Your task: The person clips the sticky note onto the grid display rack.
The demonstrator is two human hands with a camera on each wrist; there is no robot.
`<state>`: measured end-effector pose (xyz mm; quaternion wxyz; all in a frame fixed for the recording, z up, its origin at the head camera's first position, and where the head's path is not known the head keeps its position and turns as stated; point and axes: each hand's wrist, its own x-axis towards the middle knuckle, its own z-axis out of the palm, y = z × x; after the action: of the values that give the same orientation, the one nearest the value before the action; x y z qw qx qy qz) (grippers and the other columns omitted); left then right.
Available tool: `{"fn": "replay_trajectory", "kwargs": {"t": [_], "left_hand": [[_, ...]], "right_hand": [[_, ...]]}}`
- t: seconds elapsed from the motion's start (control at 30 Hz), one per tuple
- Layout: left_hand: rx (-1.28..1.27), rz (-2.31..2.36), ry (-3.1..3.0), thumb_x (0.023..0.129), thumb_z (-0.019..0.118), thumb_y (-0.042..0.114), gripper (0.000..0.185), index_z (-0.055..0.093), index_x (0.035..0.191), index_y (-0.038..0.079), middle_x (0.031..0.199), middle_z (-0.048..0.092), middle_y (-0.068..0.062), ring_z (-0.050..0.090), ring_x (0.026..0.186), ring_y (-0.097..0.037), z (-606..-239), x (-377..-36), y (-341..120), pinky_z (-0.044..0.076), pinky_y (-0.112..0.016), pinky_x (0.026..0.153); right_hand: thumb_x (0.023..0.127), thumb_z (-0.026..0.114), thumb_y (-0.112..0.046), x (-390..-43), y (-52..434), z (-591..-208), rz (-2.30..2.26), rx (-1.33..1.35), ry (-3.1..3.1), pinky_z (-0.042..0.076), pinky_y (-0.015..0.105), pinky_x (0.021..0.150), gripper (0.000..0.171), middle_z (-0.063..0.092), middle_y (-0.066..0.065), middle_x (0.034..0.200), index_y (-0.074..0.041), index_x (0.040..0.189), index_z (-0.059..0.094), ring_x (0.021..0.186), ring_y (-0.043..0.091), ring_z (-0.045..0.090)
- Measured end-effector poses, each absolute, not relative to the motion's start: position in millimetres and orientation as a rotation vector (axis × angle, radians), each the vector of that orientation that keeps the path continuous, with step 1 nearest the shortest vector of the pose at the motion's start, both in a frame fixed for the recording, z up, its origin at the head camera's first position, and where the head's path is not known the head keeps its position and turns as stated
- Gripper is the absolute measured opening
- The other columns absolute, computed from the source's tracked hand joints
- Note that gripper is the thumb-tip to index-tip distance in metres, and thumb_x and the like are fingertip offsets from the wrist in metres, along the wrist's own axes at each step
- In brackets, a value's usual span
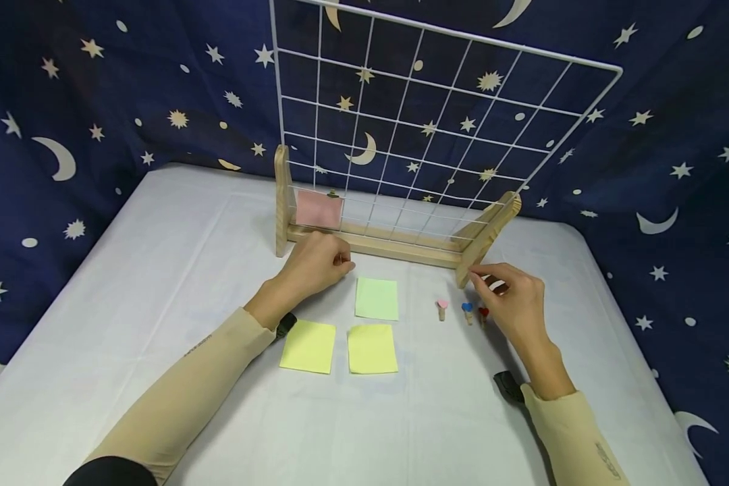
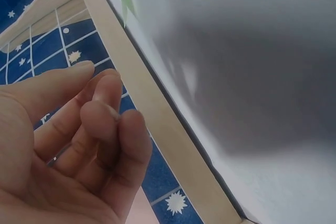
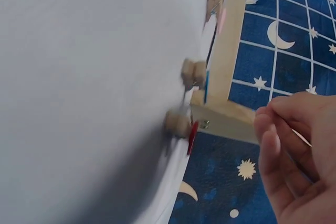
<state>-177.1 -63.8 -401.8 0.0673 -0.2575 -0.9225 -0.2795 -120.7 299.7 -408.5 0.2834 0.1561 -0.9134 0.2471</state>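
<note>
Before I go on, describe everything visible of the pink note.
The pink note is a plain, squarish sheet, paper by its look, with no visible writing. It stands upright against the lower left of the white wire grid, beside the wooden post. A greenish clip at its top right corner seems to hold it. The left hand is near its lower edge.

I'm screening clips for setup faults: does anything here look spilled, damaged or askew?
Nothing looks spilled or damaged. One minor thing: the left yellow sticky note and right yellow sticky note tilt slightly differently, so their edges don't line up. The pink sticky note on the white wire grid looks fine.
</note>
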Motion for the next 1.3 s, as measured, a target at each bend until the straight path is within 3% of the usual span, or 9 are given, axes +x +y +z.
{"fn": "replay_trajectory", "kwargs": {"t": [0.07,0.27,0.37,0.6,0.83,1.03,1.3], "left_hand": [[-0.789,-0.824,-2.796,0.091,0.081,0.017,0.011,0.079,0.081,0.012,0.070,0.067,0.002,0.058,0.067,-0.014,-403,-177,-60,0.045,-0.031,0.063],[-0.815,-0.784,-2.838,0.091,0.081,0.017,0.013,0.079,0.080,0.012,0.073,0.068,0.002,0.059,0.073,-0.016,-403,-176,-48,0.046,-0.032,0.067],[-0.831,-0.768,-2.860,0.092,0.081,0.018,0.015,0.077,0.078,0.013,0.071,0.066,0.003,0.058,0.074,-0.016,-404,-177,-44,0.045,-0.031,0.066],[-0.835,-0.770,-2.910,0.091,0.082,0.019,0.022,0.072,0.073,0.013,0.070,0.062,0.003,0.055,0.073,-0.015,-410,-176,-44,0.043,-0.030,0.064],[-0.881,-0.747,-2.899,0.090,0.085,0.026,0.028,0.067,0.071,0.015,0.073,0.062,0.002,0.055,0.071,-0.015,-414,-177,-44,0.043,-0.029,0.061],[-0.886,-0.726,-2.911,0.085,0.089,0.028,0.027,0.068,0.074,0.014,0.075,0.065,0.002,0.057,0.072,-0.017,-412,-177,-42,0.046,-0.032,0.062],[-0.936,-0.740,-2.905,0.080,0.091,0.013,0.020,0.071,0.080,0.012,0.073,0.064,0.003,0.059,0.073,-0.016,-414,-177,-39,0.050,-0.034,0.067]], "right_hand": [[0.089,0.081,-0.002,-117,305,-410,0.651,0.406,-2.455,0.051,0.010,0.062,0.015,0.079,0.005,0.087,-0.008,0.102,0.083,0.068,0.021,0.072],[0.087,0.083,-0.003,-101,321,-415,0.637,0.363,-2.453,0.047,0.005,0.065,0.015,0.078,0.006,0.084,-0.009,0.100,0.084,0.077,-0.017,0.057],[0.086,0.084,-0.005,-96,326,-417,0.649,0.326,-2.458,0.047,0.007,0.063,0.014,0.079,0.006,0.086,-0.010,0.099,0.084,0.078,-0.025,0.053],[0.089,0.086,-0.014,-96,328,-413,0.693,0.268,-2.572,0.051,0.008,0.069,0.015,0.081,0.002,0.092,-0.014,0.104,0.084,0.077,0.000,0.069],[0.090,0.085,-0.021,-100,335,-412,0.751,0.239,-2.709,0.053,0.008,0.073,0.017,0.081,0.004,0.097,-0.014,0.106,0.083,0.084,-0.005,0.069],[0.094,0.081,-0.025,-103,337,-412,0.759,0.260,-2.845,0.051,0.007,0.071,0.014,0.081,0.004,0.100,-0.016,0.105,0.084,0.086,0.020,0.076],[0.094,0.082,-0.025,-101,339,-411,0.758,0.245,-2.895,0.050,0.009,0.068,0.012,0.081,0.003,0.099,-0.017,0.102,0.084,0.085,0.018,0.074]]}}
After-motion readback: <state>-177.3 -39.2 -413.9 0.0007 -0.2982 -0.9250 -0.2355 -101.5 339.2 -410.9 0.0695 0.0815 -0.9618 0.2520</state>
